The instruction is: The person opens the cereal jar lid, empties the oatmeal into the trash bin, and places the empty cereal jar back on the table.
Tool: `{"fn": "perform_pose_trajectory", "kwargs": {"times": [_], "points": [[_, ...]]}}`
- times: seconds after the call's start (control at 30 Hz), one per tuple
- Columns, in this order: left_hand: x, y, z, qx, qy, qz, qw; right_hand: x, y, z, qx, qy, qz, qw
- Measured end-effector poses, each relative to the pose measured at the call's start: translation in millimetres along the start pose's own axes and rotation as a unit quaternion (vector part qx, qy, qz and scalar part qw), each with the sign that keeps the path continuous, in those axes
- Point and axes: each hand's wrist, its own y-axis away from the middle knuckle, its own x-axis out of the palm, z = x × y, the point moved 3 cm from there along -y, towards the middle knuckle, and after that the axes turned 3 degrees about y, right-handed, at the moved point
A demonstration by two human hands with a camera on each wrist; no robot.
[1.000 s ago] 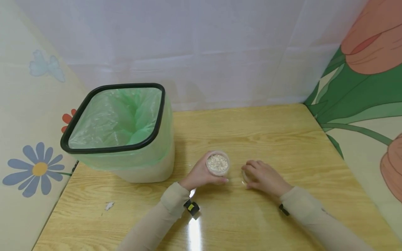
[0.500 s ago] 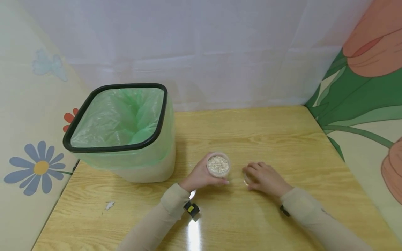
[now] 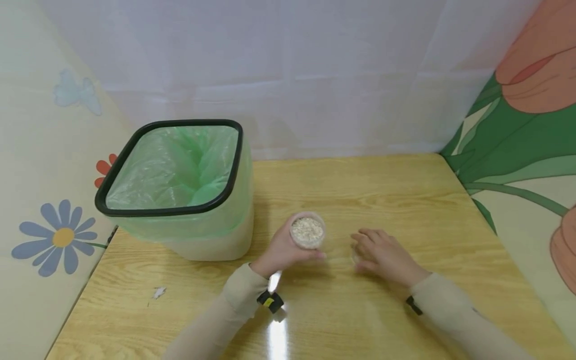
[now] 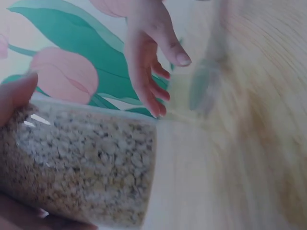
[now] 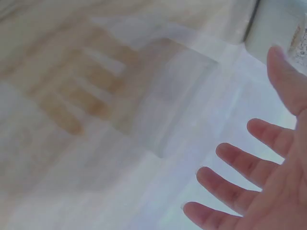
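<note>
My left hand [image 3: 288,247] grips a clear jar of pale oat flakes [image 3: 308,231], held upright with its open top facing up. In the left wrist view the flakes [image 4: 81,163] fill the jar behind its see-through wall, between thumb and fingers. My right hand [image 3: 382,255] is to the right of the jar, low over the table. Its fingers [image 5: 244,163] are spread and relaxed, with nothing gripped between them. Beside its fingertips is a blurred, see-through container [image 5: 177,96], largely covered by the hand in the head view.
A pale bin [image 3: 216,247] with a black rim and a green liner bag [image 3: 166,170] stands at the left of the wooden table [image 3: 360,190]. A small white scrap [image 3: 159,292] or chipped spot shows at front left. White cloth [image 3: 288,75] hangs behind.
My left hand has shifted slightly left and away from me with the jar. The fingers of my right hand have loosened and spread from around the see-through container. The head view has drifted slightly.
</note>
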Motion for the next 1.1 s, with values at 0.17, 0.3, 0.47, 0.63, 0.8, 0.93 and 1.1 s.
{"fn": "perform_pose_trajectory", "kwargs": {"times": [0.17,0.3,0.47,0.63,0.8,0.93,1.1], "points": [[-5.9,4.0,-18.1,0.001,0.014,-0.015,0.9998,-13.5,0.4,5.3,-0.009,0.011,-0.027,0.9995],[-11.4,7.5,-31.5,-0.004,0.018,-0.023,0.9996,-22.1,1.1,8.6,-0.033,0.022,-0.059,0.9975],[-15.4,13.3,-47.9,0.0,0.021,-0.023,0.9995,-30.0,1.0,12.0,-0.066,0.029,-0.116,0.9906],[-17.2,20.2,-66.3,0.028,0.017,-0.014,0.9994,-34.1,0.0,14.0,-0.081,0.018,-0.15,0.9852],[-20.3,28.9,-88.0,0.045,0.013,-0.02,0.9987,-36.8,-1.6,15.5,-0.088,0.011,-0.153,0.9843],[-23.1,34.6,-104.0,0.048,0.0,-0.029,0.9984,-37.5,-2.9,16.4,-0.091,0.014,-0.155,0.9836],[-29.3,41.1,-122.6,0.054,-0.025,-0.038,0.9975,-38.3,-4.7,18.0,-0.097,0.02,-0.153,0.9833]]}}
